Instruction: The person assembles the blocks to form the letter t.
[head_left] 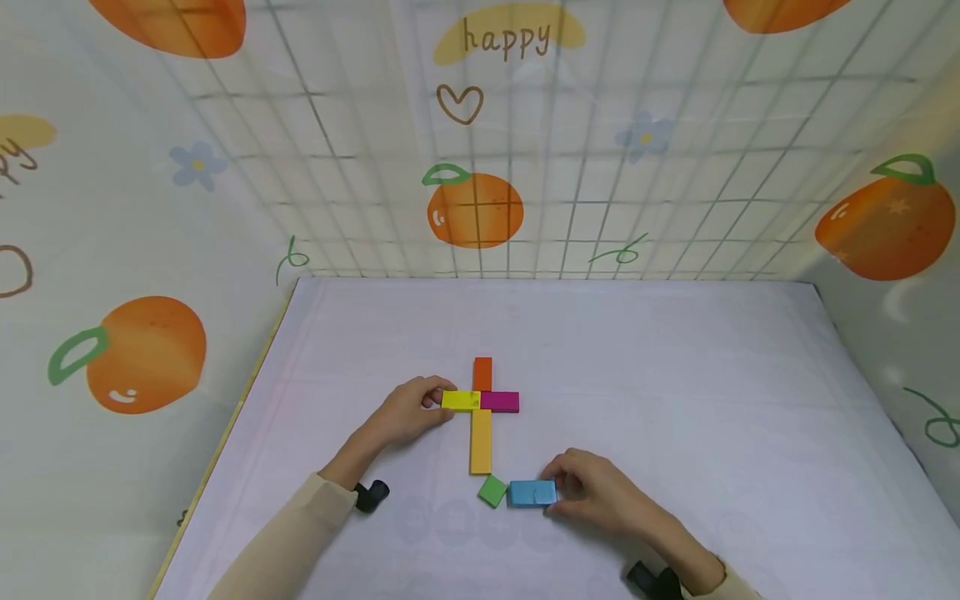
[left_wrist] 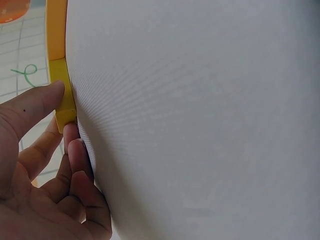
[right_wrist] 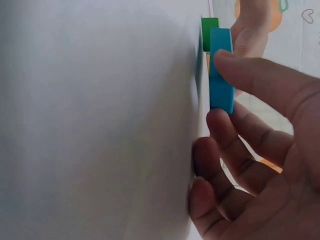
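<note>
My left hand (head_left: 411, 407) pinches the outer end of a bright yellow block (head_left: 460, 401) between thumb and fingers. This block is the left arm of a cross shape lying on the table, with a magenta block (head_left: 500, 402) on the right, a red-orange block (head_left: 483, 374) on top and a long amber block (head_left: 481, 442) below. Lower right, my right hand (head_left: 600, 492) grips a light blue block (head_left: 532, 493) by its right end; in the right wrist view the thumb lies along the blue block (right_wrist: 221, 90). A small green block (head_left: 492, 492), turned diagonally, sits between the amber and blue blocks.
The white cloth-covered table (head_left: 637, 358) has a yellowish left edge (head_left: 247, 392). Behind it hangs a printed curtain (head_left: 570, 175) with oranges and a grid. A black wrist device (head_left: 372, 496) is at the left cuff, another black device (head_left: 652, 581) at the right.
</note>
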